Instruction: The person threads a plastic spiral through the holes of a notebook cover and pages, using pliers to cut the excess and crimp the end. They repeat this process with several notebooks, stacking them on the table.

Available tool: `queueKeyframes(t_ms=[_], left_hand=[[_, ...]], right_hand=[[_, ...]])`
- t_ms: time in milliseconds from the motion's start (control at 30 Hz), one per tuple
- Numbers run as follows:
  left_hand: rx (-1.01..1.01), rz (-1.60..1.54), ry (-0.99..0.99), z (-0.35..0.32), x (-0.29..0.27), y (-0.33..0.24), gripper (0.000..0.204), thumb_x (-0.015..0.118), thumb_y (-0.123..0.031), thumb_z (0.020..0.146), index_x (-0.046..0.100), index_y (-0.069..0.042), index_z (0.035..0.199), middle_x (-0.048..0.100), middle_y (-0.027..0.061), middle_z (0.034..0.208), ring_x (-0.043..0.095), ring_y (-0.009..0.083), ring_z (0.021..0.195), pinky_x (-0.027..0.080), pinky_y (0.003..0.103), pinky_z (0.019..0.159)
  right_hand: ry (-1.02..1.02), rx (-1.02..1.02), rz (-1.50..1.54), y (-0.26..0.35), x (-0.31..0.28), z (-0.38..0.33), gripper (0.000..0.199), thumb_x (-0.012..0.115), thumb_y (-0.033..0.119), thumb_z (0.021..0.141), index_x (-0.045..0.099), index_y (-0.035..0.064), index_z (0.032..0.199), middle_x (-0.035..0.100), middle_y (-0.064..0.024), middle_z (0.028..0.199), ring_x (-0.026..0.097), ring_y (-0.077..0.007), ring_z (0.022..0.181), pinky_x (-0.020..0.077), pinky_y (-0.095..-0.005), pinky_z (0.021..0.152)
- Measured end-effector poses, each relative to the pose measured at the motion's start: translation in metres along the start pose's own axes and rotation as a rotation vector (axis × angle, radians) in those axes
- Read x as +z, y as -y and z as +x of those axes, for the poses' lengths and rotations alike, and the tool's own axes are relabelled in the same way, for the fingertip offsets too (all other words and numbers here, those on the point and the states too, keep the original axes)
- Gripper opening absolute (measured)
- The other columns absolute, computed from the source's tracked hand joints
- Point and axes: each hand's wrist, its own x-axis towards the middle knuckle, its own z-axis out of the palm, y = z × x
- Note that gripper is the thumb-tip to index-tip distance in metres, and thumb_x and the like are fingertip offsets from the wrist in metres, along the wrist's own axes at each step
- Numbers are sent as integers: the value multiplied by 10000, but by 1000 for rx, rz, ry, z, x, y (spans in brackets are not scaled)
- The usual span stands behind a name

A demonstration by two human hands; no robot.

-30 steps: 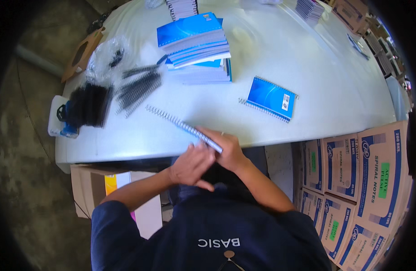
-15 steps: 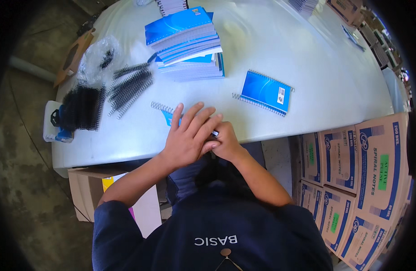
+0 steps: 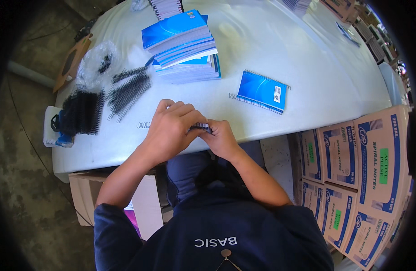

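Note:
Close to the table's front edge, my left hand (image 3: 169, 128) is closed over a small notebook (image 3: 200, 126), palm down, hiding most of it. Only a strip of the notebook's edge with coil loops shows between my hands. A loose end of black spiral coil (image 3: 143, 125) sticks out to the left of my left hand. My right hand (image 3: 220, 139) pinches the right end of the notebook between thumb and fingers. To the right lies a blue spiral notebook (image 3: 262, 91), with coil ends poking past its corners.
A stack of blue-covered notebooks (image 3: 181, 45) stands at the back. Loose black coils (image 3: 129, 95), a dense coil bundle (image 3: 83, 112) and a clear plastic bag (image 3: 98, 63) lie left on the white-covered table (image 3: 316, 95). Cardboard cartons (image 3: 375, 167) are piled at right; an open box (image 3: 147, 203) sits below.
My left hand has shifted left and its fingers have curled from stretched out to closed over the notebook. The blue cover is now hidden, and the coiled edge shows between my hands.

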Motion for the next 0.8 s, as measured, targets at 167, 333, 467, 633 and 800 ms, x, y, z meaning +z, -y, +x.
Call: queueKeyframes(t_ms=[167, 333, 467, 633, 800], left_hand=[[-39, -80, 3, 3, 1, -6, 176, 708, -125, 727, 639, -87, 884, 615, 41, 819, 579, 226, 790, 368, 346, 741], [9, -26, 1, 5, 2, -5, 230, 735, -149, 696, 624, -71, 882, 614, 50, 833, 576, 243, 788, 387, 364, 720], [-70, 24, -71, 26, -2, -24, 224, 720, -129, 700, 632, -76, 899, 629, 71, 876, 593, 248, 847, 410, 364, 763], [-45, -11, -155, 74, 21, -1, 270, 717, -109, 701, 651, -91, 961, 641, 103, 968, 603, 256, 927, 461, 363, 773], [114, -156, -369, 97, 122, 9, 414, 712, -193, 742, 597, -86, 1125, 609, 123, 1101, 576, 292, 1018, 482, 394, 849]], right_hand=[[-54, -73, 88, -10, 6, 0, 162, 649, 64, 820, 654, 9, 972, 628, -159, 728, 571, -148, 610, 452, -302, 587], [10, 30, 8, 0, -2, -1, 216, 645, 52, 815, 634, 11, 1027, 642, -150, 747, 605, -171, 650, 476, -298, 633], [-45, -20, 1, 14, -24, -6, 220, 640, 37, 809, 638, 28, 1028, 650, -141, 828, 623, -213, 739, 489, -307, 709], [-280, -351, -501, 38, -127, -3, 312, 601, -18, 768, 660, 108, 1047, 593, -78, 1146, 449, -268, 1157, 311, -393, 1013], [-299, 12, -1019, 6, -201, -25, 396, 583, 36, 772, 626, 143, 1151, 484, -86, 1326, 320, -324, 1273, 230, -436, 1064]])
